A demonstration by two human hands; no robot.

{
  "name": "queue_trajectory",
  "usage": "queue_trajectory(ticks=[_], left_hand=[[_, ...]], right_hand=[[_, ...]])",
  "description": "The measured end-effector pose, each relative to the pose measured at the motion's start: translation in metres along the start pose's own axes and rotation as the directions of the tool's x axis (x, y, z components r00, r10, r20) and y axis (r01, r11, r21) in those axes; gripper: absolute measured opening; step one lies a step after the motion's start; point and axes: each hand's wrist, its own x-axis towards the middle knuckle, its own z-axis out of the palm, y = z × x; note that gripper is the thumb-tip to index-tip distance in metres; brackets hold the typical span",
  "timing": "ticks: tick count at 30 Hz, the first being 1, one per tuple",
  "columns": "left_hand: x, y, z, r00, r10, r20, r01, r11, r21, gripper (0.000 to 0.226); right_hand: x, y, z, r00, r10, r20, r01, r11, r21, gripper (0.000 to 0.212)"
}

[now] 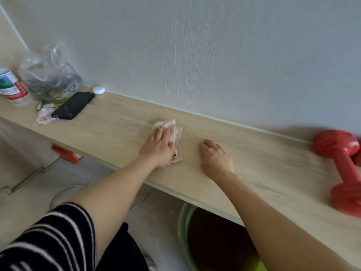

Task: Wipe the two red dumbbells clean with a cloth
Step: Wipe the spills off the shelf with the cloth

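A folded pale pink cloth (174, 132) lies on the light wooden shelf (121, 122) near the middle. My left hand (159, 146) rests flat on the cloth with straight fingers. To its right, my right hand (214, 156) sits on the bare wood, fingers loosely curled and holding nothing. One red dumbbell (343, 167) lies at the far right of the shelf against the wall, well away from both hands. A bit of red at the right edge (357, 160) may belong to a second dumbbell; most of it is out of frame.
At the shelf's left end stand a plastic bottle (11, 87), a crumpled clear bag (49, 73), a black phone (73, 105) and a small white disc (98, 90). A green basin (181, 231) sits on the floor under the shelf. The wall runs along the back.
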Motion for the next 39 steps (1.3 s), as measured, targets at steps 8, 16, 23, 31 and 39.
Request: queue_trajectory(ticks=[8, 16, 23, 31, 39], left_hand=[[-0.025, -0.001, 0.011, 0.980, 0.189, 0.056, -0.193, 0.979, 0.068, 0.059], [0.043, 0.010, 0.008, 0.990, 0.075, -0.122, -0.081, 0.996, -0.044, 0.061], [0.030, 0.057, 0.014, 0.947, 0.257, -0.191, -0.281, 0.953, -0.110, 0.055], [-0.022, 0.169, 0.036, 0.855, 0.499, -0.139, -0.517, 0.839, -0.168, 0.047], [-0.074, 0.192, 0.045, 0.796, 0.604, -0.025, -0.596, 0.777, -0.200, 0.045]], right_hand=[[0.000, 0.000, 0.001, 1.000, -0.002, -0.006, 0.002, 1.000, -0.024, 0.037], [0.012, 0.007, -0.007, 0.999, 0.041, -0.014, -0.041, 0.998, 0.037, 0.026], [-0.002, 0.042, -0.021, 0.955, 0.267, -0.127, -0.228, 0.939, 0.259, 0.038], [-0.058, 0.105, -0.041, 0.835, 0.495, -0.242, -0.425, 0.858, 0.288, 0.035], [-0.111, 0.122, -0.051, 0.810, 0.526, -0.259, -0.453, 0.842, 0.293, 0.038]])
